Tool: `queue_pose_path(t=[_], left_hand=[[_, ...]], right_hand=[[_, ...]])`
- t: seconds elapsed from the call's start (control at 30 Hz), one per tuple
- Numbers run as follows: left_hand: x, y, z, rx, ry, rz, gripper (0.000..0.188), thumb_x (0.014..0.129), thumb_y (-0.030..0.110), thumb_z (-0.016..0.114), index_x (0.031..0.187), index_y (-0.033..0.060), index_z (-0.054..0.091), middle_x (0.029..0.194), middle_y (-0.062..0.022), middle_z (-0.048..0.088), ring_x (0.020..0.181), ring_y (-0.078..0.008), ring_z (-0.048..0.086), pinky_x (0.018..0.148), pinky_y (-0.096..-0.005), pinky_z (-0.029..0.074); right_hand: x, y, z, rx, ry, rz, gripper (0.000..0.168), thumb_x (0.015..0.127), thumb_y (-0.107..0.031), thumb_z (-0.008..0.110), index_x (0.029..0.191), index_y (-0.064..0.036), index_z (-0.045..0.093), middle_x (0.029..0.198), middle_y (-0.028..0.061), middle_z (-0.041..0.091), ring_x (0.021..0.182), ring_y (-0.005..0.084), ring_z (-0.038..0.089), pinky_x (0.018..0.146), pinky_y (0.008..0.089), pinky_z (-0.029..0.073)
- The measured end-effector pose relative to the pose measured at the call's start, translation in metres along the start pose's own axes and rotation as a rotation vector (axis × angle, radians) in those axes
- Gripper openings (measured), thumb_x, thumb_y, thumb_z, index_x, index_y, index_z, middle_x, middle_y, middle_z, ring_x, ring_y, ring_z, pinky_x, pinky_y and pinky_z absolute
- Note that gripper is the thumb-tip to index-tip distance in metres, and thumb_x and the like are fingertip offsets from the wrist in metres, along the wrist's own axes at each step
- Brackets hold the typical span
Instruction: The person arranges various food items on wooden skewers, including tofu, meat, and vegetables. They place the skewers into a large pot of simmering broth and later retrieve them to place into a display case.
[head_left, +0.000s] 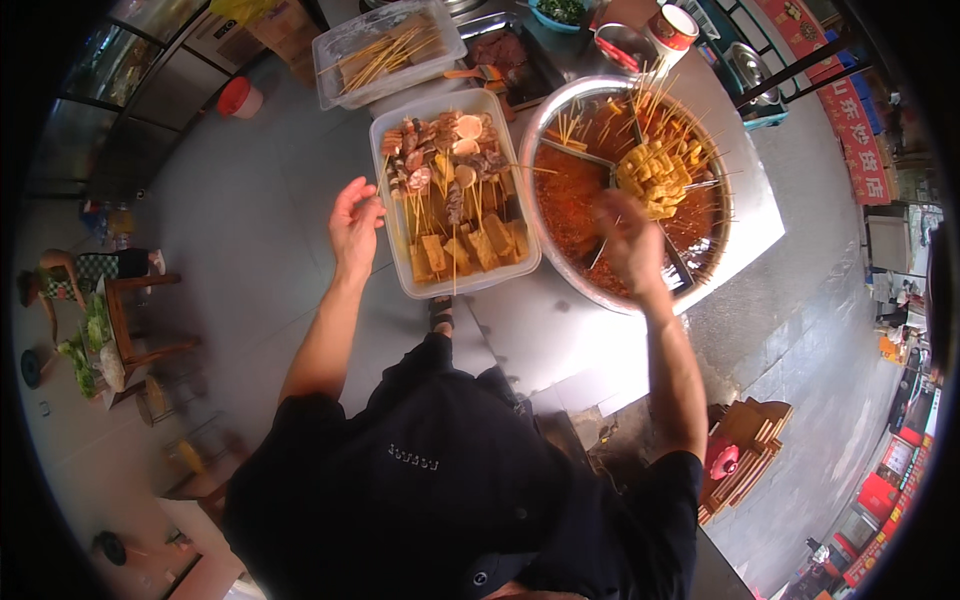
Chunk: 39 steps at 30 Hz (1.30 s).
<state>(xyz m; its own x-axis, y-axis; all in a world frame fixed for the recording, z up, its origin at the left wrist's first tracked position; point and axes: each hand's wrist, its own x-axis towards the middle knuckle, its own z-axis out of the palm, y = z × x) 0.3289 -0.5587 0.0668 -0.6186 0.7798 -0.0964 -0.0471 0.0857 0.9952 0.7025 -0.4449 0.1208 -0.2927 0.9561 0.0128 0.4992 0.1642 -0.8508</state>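
My left hand is beside the left wall of a translucent plastic tub, fingers curled and apart, holding nothing that shows. Inside the tub lie skewers of meat and sausage slices, with tofu-like slabs nearer me. To the right stands a large round metal pot, split by dividers and filled with red broth. Many sticks stand in it, and a heap of yellow skewered pieces sits at its right middle. Blurred, my right hand hovers over the pot's near part; whether it holds a skewer cannot be told.
Behind the tub are another plastic tub with skewers, a dark tray of red meat and a brush. A red-lidded can stands behind the pot. Wooden stools are stacked at lower right. A person bends over vegetables far left.
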Motion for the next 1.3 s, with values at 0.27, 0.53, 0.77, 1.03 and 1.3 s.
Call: queue_pose_path(t=[0.27,0.53,0.77,1.03,1.3], left_hand=[[-0.011,-0.016,-0.033,-0.118,-0.155,-0.232,0.034,0.092,0.009,0.06,0.126,0.0048,0.055,0.107,-0.0051,0.061,0.077,-0.0115,0.06,0.065,-0.023,0.049],[-0.004,-0.023,-0.107,-0.14,-0.076,-0.281,0.031,0.092,0.011,0.06,0.122,0.0051,0.057,0.108,-0.005,0.062,0.077,-0.0104,0.061,0.065,-0.023,0.049],[0.003,-0.022,-0.114,-0.217,-0.129,-0.339,0.028,0.092,0.012,0.06,0.12,0.0052,0.058,0.105,-0.0045,0.063,0.078,-0.0118,0.061,0.066,-0.0248,0.049],[-0.001,-0.029,-0.105,-0.235,-0.257,-0.395,0.03,0.092,0.013,0.063,0.12,0.0042,0.058,0.104,-0.0044,0.062,0.075,-0.0114,0.061,0.063,-0.0228,0.048],[-0.004,-0.004,-0.067,-0.407,-0.418,-0.394,0.034,0.096,0.024,0.057,0.123,0.0028,0.055,0.107,-0.0075,0.062,0.085,-0.0167,0.063,0.075,-0.0299,0.052]], right_hand=[[0.0,-0.027,0.216,-0.479,-0.377,0.251,0.041,0.086,-0.045,0.06,0.098,-0.007,0.069,0.085,0.0195,0.069,0.08,0.0361,0.067,0.074,0.0434,0.053],[0.0,-0.037,0.171,-0.724,-0.339,0.034,0.022,0.092,-0.026,0.053,0.098,-0.011,0.069,0.08,0.02,0.064,0.068,0.0362,0.066,0.066,0.0469,0.054],[0.078,-0.022,0.153,-0.761,0.066,-0.211,0.017,0.082,-0.022,0.066,0.096,-0.013,0.07,0.096,0.0097,0.061,0.079,0.0313,0.065,0.065,0.0408,0.053],[0.061,-0.026,0.153,-0.824,0.185,-0.245,0.014,0.082,-0.025,0.066,0.084,-0.012,0.07,0.091,0.009,0.066,0.08,0.0315,0.065,0.066,0.0414,0.05],[-0.052,-0.076,0.198,0.184,0.003,0.326,0.006,0.084,-0.004,0.065,0.087,0.001,0.068,0.081,0.0096,0.071,0.072,0.0132,0.065,0.064,0.0266,0.051]])
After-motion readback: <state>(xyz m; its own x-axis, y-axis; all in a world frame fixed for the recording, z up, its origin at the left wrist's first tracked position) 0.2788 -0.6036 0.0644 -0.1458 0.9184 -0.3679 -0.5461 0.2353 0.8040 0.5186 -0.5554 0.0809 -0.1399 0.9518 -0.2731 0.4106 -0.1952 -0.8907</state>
